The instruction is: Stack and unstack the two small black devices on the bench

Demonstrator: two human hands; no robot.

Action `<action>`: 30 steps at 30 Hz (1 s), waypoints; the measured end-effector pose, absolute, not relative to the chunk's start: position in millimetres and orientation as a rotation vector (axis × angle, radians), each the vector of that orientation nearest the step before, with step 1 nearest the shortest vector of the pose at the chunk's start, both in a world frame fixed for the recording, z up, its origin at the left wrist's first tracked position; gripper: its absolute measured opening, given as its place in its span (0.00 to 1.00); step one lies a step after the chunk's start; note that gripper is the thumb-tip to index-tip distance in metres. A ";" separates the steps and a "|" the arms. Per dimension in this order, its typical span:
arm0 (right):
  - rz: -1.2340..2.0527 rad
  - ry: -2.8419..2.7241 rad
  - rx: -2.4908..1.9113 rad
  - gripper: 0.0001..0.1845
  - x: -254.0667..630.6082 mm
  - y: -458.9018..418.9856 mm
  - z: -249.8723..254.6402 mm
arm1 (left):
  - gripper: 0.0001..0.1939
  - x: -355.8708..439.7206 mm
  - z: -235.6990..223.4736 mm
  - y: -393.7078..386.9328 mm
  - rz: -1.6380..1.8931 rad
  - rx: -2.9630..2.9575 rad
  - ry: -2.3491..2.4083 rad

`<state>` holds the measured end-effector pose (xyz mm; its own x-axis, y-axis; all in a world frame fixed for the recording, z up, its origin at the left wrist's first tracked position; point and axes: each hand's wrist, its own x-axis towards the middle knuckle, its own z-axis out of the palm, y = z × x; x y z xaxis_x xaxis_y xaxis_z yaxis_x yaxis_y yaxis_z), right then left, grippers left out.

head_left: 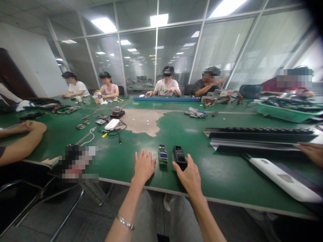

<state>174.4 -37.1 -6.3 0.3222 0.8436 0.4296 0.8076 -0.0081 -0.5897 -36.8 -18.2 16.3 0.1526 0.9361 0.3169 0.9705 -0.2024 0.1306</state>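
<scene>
My left hand point(143, 165) lies flat on the green table point(121, 168) near its front edge, fingers stretched out and holding nothing. Just right of it stands a small circuit module with a blue screen point(163, 155). My right hand point(189, 175) reaches to a black box-shaped device point(179, 156); its thumb and fingers curl around the device's near end, touching it. The device rests on the table.
Long black and silver rails point(259, 138) and a white elongated casing point(285, 179) lie to the right. A white device with cables point(111, 125) sits ahead left. Several other people sit around the table; a person's arm point(20, 143) rests at left.
</scene>
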 end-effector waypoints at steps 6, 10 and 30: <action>0.012 -1.530 -1.765 0.38 177.2 -35.9 -9.8 | 0.24 -36.5 17.0 -18.2 -0.488 -2.301 -1.931; 0.032 -1.550 -1.735 0.33 177.0 -37.5 -5.7 | 0.24 -36.9 16.8 -18.4 -0.497 -2.299 -1.928; 0.147 -1.504 -1.713 0.29 100.8 -29.6 55.9 | 0.22 -37.3 17.9 -21.6 -0.545 -2.301 -1.913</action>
<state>100.8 -29.6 55.9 0.2764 0.8653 0.4181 0.7683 0.0624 -0.6370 -37.3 -21.6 17.9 0.1470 0.9313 0.3332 0.9672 -0.2060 0.1489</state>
